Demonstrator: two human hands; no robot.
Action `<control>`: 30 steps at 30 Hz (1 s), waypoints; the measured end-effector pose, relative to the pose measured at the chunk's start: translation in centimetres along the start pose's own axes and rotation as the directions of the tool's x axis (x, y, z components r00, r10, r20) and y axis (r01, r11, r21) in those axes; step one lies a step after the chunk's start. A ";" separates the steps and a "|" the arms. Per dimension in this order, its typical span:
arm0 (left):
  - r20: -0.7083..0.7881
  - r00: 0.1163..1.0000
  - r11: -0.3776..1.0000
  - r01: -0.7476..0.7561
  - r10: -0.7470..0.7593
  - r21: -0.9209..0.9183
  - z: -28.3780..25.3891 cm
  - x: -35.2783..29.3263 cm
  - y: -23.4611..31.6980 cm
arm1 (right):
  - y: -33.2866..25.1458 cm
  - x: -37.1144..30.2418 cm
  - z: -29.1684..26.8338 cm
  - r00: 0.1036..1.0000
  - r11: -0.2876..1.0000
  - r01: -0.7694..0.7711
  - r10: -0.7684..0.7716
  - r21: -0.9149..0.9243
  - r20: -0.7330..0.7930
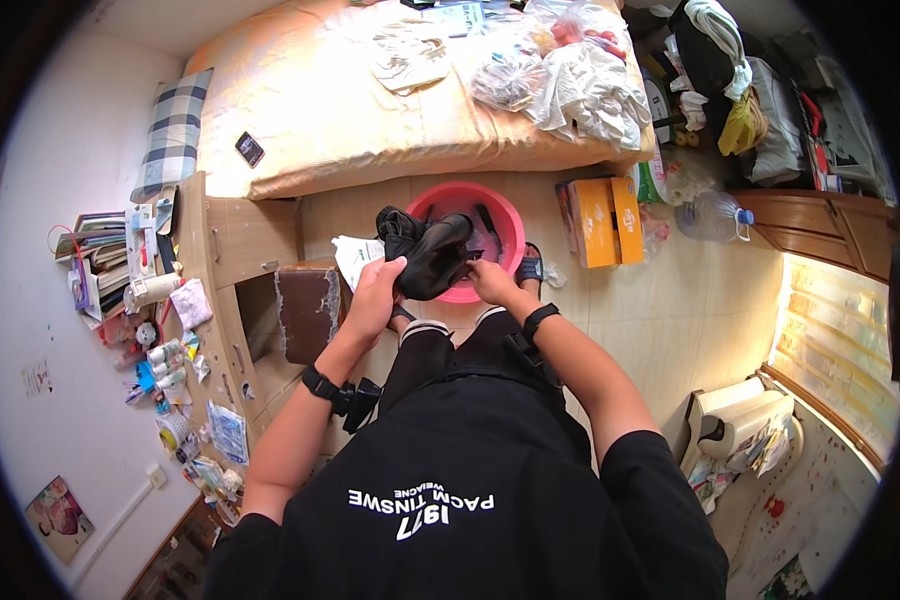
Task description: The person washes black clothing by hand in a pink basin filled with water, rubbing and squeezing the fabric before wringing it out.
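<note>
A glossy black leather shoe (436, 262), possibly a boot, is held tilted over the near side of a pink plastic basin (511, 218) on the floor. My left hand (375, 292) grips its left side, thumb on top. At its right edge, the fingers of my right hand (490, 282) are pinched together on a small dark part of it. A second dark piece (398, 225) lies against the shoe's far left side; whether it belongs to the same shoe I cannot tell. Inside the basin, a long dark object (489, 222) leans along the right wall, its kind unclear.
White paper or plastic (355, 258) lies left of the basin, near a worn brown box (308, 312). An orange carton (602, 222) and a large clear water bottle (712, 217) stand to the right. Beyond is a bed (320, 120); a cluttered desk (220, 350) runs along the left.
</note>
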State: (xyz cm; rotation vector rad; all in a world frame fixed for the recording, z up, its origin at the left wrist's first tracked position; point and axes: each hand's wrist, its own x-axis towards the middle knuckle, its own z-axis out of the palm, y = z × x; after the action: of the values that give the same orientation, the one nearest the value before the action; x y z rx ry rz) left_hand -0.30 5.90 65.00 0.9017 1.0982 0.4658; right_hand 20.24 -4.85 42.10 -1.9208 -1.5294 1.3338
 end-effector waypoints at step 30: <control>-0.114 0.953 0.921 0.300 -0.280 0.246 -6.6 13.3 -18.7 | -6.5 -4.6 -4.1 0.969 0.974 0.140 -0.098 0.176 -0.227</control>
State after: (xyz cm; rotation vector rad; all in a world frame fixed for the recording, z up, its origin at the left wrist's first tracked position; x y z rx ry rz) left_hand -2.69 7.31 41.29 0.9352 1.3618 0.1095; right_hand 20.03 -5.48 51.05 -1.7614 -1.3367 1.1335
